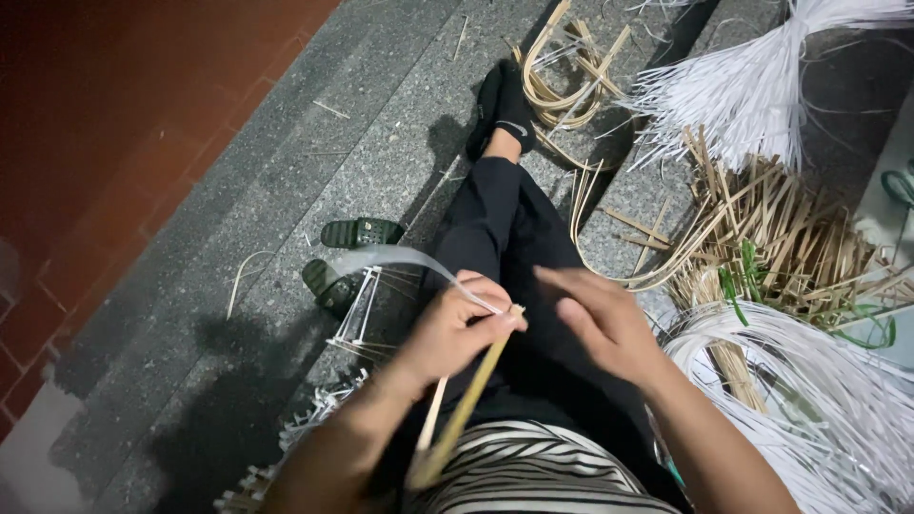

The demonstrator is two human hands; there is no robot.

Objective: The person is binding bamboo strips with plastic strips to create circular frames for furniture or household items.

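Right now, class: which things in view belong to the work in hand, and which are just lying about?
In hand:
left hand
right hand
bamboo strip
white strip

Lying about:
green sandals
bundle of white strips
pile of bamboo strips
curved bamboo pieces

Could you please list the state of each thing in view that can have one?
Left hand: pinching a tan bamboo strip and a translucent white strip.
Right hand: open, holding nothing.
Dark green sandals: off, on the floor.
White strip bundle: tied, fanned out.
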